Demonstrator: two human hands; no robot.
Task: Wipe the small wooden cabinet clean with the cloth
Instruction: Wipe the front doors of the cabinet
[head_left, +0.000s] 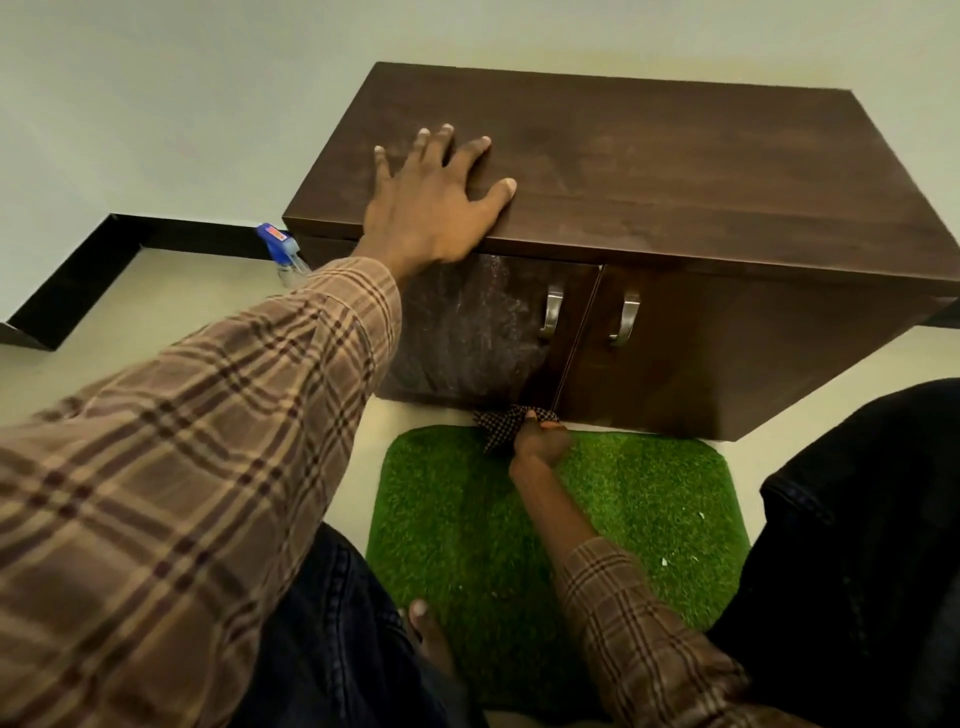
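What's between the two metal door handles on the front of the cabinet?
In the head view, only the dark vertical seam where the two doors meet runs between the left handle and the right handle of the cabinet; nothing else is there.

I'm seeing dark wood-grain cabinet (649, 171) looking matt and dusty on top, left door showing wet streaks, brushed metal handles (551, 313), checked woven cloth (506, 422), shaggy green artificial-grass mat (613, 519)
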